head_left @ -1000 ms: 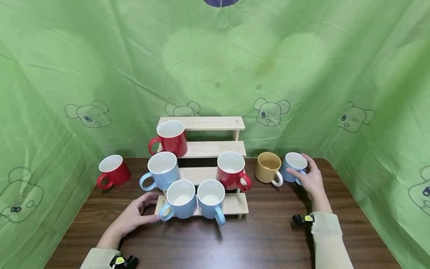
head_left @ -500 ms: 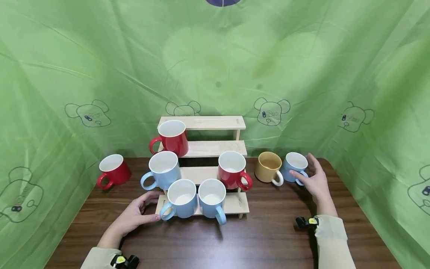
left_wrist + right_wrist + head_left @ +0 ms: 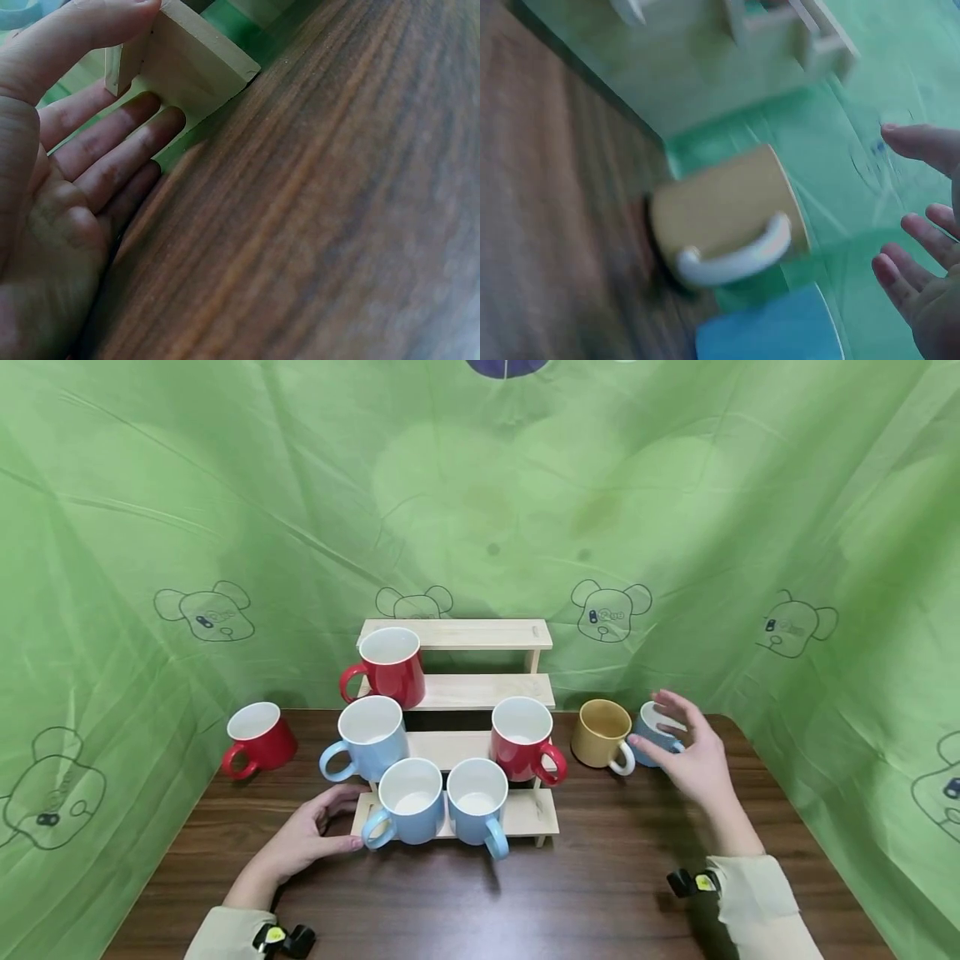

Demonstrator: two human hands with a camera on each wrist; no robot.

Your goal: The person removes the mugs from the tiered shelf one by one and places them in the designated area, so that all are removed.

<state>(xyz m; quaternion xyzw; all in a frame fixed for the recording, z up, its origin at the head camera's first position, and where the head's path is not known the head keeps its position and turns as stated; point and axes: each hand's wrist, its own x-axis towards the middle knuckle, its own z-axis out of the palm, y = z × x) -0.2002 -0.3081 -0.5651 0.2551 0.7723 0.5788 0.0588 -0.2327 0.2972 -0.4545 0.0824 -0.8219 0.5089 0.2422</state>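
My left hand (image 3: 303, 837) grips the left end of the lowest step of a stepped wooden display rack (image 3: 528, 815). In the left wrist view its thumb lies on the wooden board (image 3: 191, 75), with fingertips against the side. My right hand (image 3: 693, 760), fingers spread and holding nothing, hovers over a light blue mug (image 3: 647, 728) at the right, partly covering it in the head view. Left of that mug stands a tan mug (image 3: 592, 745) with a white handle; the right wrist view shows this tan mug (image 3: 720, 214) close by, apart from the hand.
Two light blue mugs (image 3: 420, 818) stand on the lowest step. Above are a blue mug (image 3: 382, 756) and a red mug (image 3: 517, 758), and higher a red mug (image 3: 401, 681). Another red mug (image 3: 270, 745) stands on the table at left. A green curtain (image 3: 480, 510) hangs behind.
My right hand has let go of the light blue mug at the right, its fingers opening and lifting off. That mug stays beside the tan one. My left hand keeps its place on the rack.
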